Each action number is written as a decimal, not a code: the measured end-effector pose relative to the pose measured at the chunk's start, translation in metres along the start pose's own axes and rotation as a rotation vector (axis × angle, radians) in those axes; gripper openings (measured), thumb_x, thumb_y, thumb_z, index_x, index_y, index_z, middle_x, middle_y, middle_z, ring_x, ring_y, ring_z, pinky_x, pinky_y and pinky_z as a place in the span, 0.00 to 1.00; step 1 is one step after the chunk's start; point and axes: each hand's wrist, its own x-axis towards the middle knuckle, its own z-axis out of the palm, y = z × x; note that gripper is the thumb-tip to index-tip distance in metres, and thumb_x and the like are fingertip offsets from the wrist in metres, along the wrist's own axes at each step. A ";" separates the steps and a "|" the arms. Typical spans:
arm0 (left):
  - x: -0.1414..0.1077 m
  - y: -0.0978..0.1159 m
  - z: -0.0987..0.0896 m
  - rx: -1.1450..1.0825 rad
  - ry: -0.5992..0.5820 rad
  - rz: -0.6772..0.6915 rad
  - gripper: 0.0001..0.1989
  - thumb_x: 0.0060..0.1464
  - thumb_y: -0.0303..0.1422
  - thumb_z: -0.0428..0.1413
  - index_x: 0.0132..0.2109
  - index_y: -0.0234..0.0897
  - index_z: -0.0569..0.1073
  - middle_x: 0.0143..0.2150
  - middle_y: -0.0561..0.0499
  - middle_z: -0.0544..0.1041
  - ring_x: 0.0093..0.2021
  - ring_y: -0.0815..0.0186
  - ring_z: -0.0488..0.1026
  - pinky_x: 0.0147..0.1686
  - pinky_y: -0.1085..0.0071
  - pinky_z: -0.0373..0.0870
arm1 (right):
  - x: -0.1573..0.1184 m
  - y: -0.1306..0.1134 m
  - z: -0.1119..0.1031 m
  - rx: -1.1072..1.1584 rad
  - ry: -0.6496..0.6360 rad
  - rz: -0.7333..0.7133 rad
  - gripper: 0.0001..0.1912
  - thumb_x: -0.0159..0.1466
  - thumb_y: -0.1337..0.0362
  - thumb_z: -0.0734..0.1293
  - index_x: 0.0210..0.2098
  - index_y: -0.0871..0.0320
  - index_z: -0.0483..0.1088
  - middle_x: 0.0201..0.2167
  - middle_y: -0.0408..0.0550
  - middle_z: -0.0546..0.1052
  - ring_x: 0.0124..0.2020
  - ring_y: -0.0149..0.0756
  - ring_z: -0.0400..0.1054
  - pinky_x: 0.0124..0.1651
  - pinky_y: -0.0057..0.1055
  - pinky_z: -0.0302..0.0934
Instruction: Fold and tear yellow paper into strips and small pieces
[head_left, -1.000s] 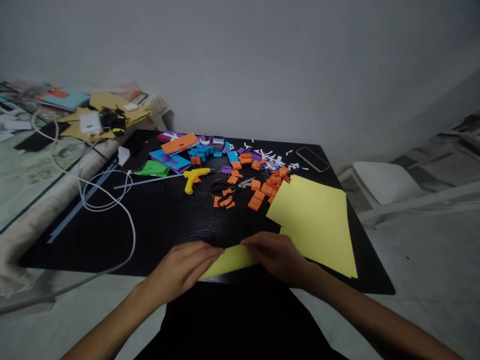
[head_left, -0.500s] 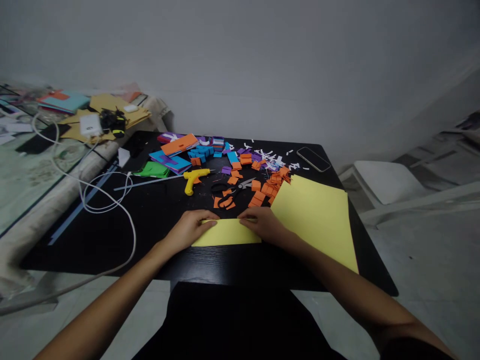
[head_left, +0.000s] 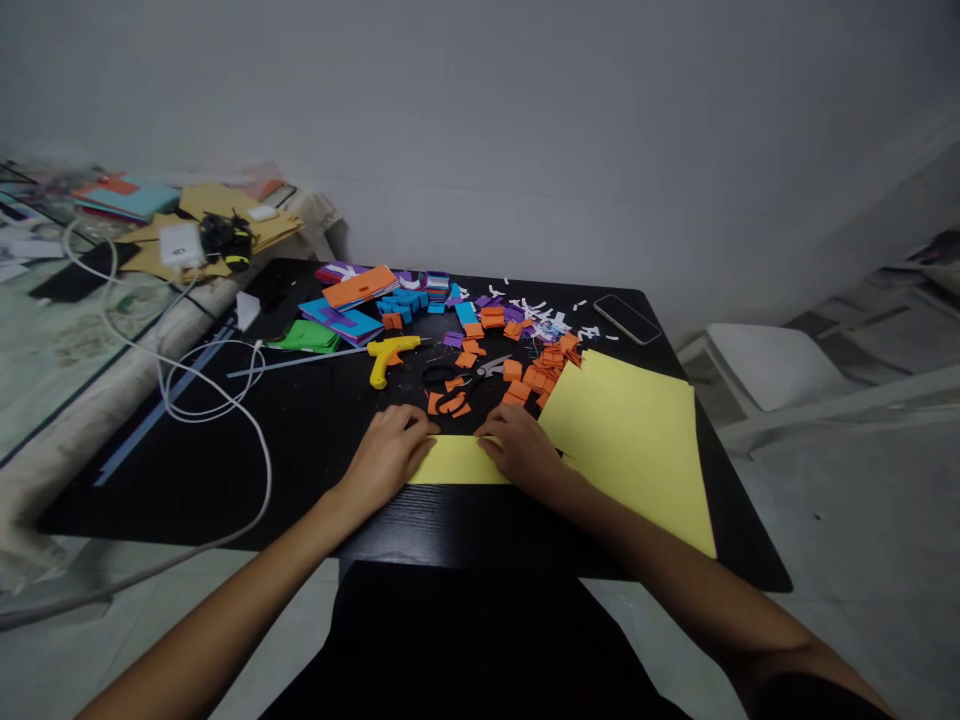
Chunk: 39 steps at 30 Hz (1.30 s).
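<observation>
A narrow piece of yellow paper [head_left: 459,462], seemingly folded, lies flat near the front of the black table. My left hand [head_left: 390,448] grips its far left part, with fingers curled over the far edge. At the far right part, my right hand [head_left: 523,447] pinches the same edge, thumb towards me. Both hands cover the paper's ends. Just beyond them are black-handled scissors [head_left: 450,402] with the blades partly apart, among orange paper pieces [head_left: 517,392]. A stack of yellow sheets [head_left: 637,435] lies right of my right hand.
A yellow glue gun [head_left: 382,362] lies beyond my left hand. Folded coloured papers [head_left: 360,288] and white scraps [head_left: 547,320] spread along the back, with a phone [head_left: 627,318] at back right. A white cable [head_left: 255,430] loops over the table's left side; a white chair [head_left: 765,365] stands right.
My left hand has shifted slightly right and covers more of the paper's left end. My right hand stays at the far edge, its fingers slightly repositioned.
</observation>
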 end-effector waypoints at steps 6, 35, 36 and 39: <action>-0.010 0.023 0.005 0.104 -0.098 0.086 0.16 0.63 0.20 0.52 0.52 0.36 0.79 0.51 0.42 0.80 0.48 0.53 0.75 0.46 0.56 0.74 | -0.005 -0.010 0.007 -0.108 -0.087 -0.051 0.14 0.69 0.78 0.65 0.46 0.61 0.81 0.42 0.54 0.78 0.45 0.41 0.71 0.51 0.36 0.66; -0.037 0.048 0.032 0.025 0.099 -0.054 0.17 0.68 0.28 0.51 0.61 0.31 0.70 0.61 0.34 0.75 0.61 0.46 0.72 0.61 0.45 0.73 | -0.093 -0.021 0.008 -0.142 0.120 -0.158 0.19 0.65 0.79 0.63 0.52 0.62 0.75 0.45 0.58 0.77 0.46 0.48 0.71 0.50 0.44 0.73; -0.037 0.049 0.032 0.016 0.102 -0.057 0.17 0.68 0.28 0.51 0.61 0.32 0.70 0.61 0.35 0.75 0.62 0.46 0.72 0.61 0.45 0.73 | -0.096 -0.018 0.006 -0.141 0.124 -0.149 0.18 0.65 0.79 0.62 0.51 0.62 0.75 0.45 0.58 0.77 0.46 0.47 0.71 0.50 0.45 0.74; -0.037 0.049 0.033 -0.017 0.117 -0.063 0.17 0.68 0.29 0.51 0.61 0.34 0.70 0.61 0.35 0.75 0.62 0.47 0.72 0.61 0.44 0.73 | -0.105 -0.011 0.002 -0.143 0.156 -0.132 0.18 0.66 0.79 0.62 0.51 0.62 0.76 0.45 0.58 0.77 0.47 0.48 0.71 0.50 0.45 0.74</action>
